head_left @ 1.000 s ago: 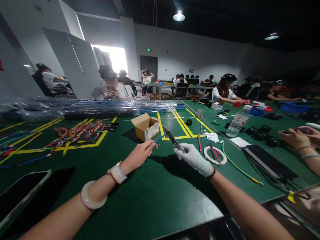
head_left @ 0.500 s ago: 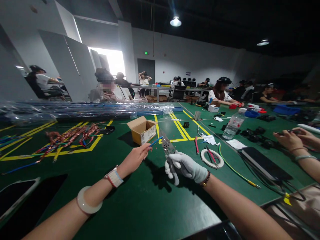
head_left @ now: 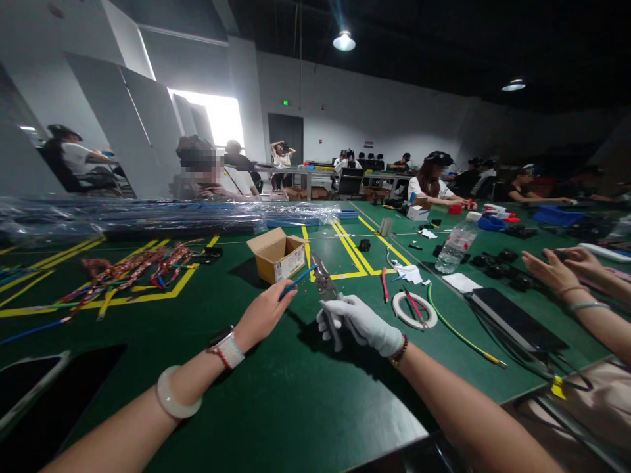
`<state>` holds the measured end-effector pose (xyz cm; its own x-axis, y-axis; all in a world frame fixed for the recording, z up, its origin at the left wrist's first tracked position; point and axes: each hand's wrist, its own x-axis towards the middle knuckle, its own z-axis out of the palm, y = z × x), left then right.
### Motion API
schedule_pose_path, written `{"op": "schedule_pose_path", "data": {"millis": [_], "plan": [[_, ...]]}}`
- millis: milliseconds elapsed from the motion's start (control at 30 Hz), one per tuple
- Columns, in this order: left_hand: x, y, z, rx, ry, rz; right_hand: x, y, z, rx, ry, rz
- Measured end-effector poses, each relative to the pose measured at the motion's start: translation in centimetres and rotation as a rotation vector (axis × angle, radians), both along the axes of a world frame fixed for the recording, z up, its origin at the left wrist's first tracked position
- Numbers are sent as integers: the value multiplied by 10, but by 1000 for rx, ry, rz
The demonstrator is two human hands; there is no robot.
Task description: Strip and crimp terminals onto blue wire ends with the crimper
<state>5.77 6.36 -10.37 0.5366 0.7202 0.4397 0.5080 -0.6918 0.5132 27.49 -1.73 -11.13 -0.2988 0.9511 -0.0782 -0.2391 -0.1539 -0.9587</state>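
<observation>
My left hand (head_left: 266, 311) is bare and closed round a short blue wire (head_left: 298, 281), whose far end reaches the metal jaws of the wire stripper. My right hand (head_left: 359, 323), in a pale glove, grips the handles of the wire stripper (head_left: 323, 277), its jaws pointing up and away. Just beyond both hands stands an open cardboard box (head_left: 282, 259). Right of the gloved hand lie a white tape ring (head_left: 400, 314) with a red piece across it, and a green-yellow wire (head_left: 453, 335).
Stripped copper wires (head_left: 133, 269) lie at the left, a dark flat device (head_left: 64, 394) nearer. A water bottle (head_left: 458, 244), black power bank (head_left: 517, 322) and another person's hands (head_left: 557, 270) are at the right. Plastic-wrapped bars (head_left: 162, 217) cross the far side.
The stripper and my gloved hand have shifted slightly left, and its handles look closer together. My left hand has turned a little, with the blue wire tilted more upward. The view has shifted slightly.
</observation>
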Motion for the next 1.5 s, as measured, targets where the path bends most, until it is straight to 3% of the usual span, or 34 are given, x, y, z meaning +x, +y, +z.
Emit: {"op": "schedule_pose_path", "data": {"millis": [133,267,500,833,1000,1133,1300,1500], "plan": [[-3,0,1,91,157,108,10,0,6,144,-221,-64],[-4,-3,8,48,286,179,16,-4,16,227,-338,-50],[-3,-7,19,5,226,126,23,-9,25,374,-571,-88],[-9,-1,27,15,244,14,24,-9,18,364,-735,-188],[-11,2,23,73,229,-39,20,-12,17,246,-573,-172],[-13,5,19,92,205,-52,13,-15,21,237,-348,-73],[-14,7,11,46,157,-87,6,-17,19,80,-80,80],[-12,6,2,97,122,-32,3,-15,14,-53,75,158]]}}
